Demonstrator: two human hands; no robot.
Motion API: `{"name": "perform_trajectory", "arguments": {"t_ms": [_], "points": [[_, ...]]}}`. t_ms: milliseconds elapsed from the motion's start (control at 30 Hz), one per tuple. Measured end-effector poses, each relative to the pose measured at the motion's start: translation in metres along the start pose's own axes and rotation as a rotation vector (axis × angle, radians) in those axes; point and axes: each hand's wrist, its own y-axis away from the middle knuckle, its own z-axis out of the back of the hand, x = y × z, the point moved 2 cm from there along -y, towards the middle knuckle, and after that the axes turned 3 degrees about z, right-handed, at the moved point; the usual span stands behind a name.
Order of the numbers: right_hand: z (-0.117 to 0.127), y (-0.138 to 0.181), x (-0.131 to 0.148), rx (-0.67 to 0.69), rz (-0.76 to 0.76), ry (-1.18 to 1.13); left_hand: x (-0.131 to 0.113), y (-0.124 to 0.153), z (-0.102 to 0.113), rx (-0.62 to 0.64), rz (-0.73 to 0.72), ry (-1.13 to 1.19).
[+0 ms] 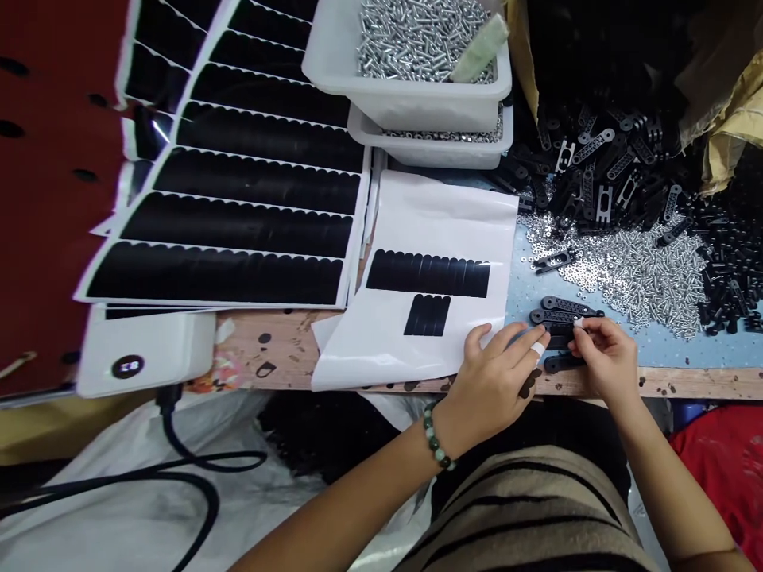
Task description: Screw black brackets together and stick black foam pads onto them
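Observation:
My left hand reaches over the table's front edge with its fingers stretched out. Its fingertips touch the left ends of several black plastic arms lying in a row, and a white band wraps one finger. My right hand pinches thumb and forefinger together over the right part of the same row. Something small and white shows at those fingertips; what is between them is too small to tell. Beside the left hand lies a white backing sheet with black stickers in strips.
Behind are a heap of silver screws, nuts and black plastic parts. Two stacked white bins hold metal hardware. Large sticker sheets cover the left, above a white device with a black cable.

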Motion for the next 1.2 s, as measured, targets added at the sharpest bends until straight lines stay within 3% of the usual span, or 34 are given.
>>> {"name": "perform_trajectory", "arguments": {"t_ms": [433,733,900,1000,1067,1133,1200], "points": [[-0.001,-0.004,-0.001,-0.014,-0.095,-0.074,0.001,0.001,-0.002,-0.011,-0.019,-0.008],[-0.002,-0.004,0.003,0.052,-0.007,0.091,-0.001,-0.003,-0.005,0.005,-0.008,-0.009],[0.003,-0.01,0.014,0.066,0.181,0.525,-0.005,-0.013,0.001,0.035,0.028,0.036],[0.006,-0.01,0.027,0.067,0.394,0.653,-0.005,-0.017,0.009,0.067,0.031,0.149],[0.003,-0.005,0.039,0.177,0.593,0.569,-0.003,-0.018,0.013,0.104,0.029,0.234],[-0.003,0.002,0.05,0.39,0.759,0.452,-0.002,-0.018,0.014,0.141,0.043,0.321],[-0.009,0.008,0.057,0.548,0.819,0.385,0.0,-0.017,0.014,0.158,0.062,0.417]]}}
